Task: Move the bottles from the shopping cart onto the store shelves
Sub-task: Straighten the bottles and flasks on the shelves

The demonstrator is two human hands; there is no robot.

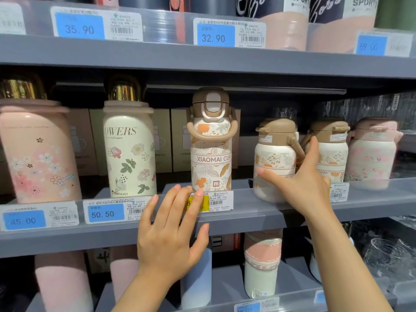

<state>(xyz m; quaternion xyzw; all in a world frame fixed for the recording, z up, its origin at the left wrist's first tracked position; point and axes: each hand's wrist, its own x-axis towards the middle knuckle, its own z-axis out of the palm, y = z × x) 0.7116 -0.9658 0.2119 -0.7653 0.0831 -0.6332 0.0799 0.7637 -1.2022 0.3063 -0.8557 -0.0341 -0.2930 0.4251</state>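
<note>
Middle shelf at frame centre, tall leaf-print bottle standing upright behind its clear lip, left hand spread open empty at shelf edge, right hand open, fingers against short leaf-print bottle at centre right

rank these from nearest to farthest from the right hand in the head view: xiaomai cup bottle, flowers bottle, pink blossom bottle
1. XIAOMAI CUP bottle, just left of the right hand.
2. Flowers bottle, further left on the same shelf.
3. Pink blossom bottle, at the far left edge.
</note>
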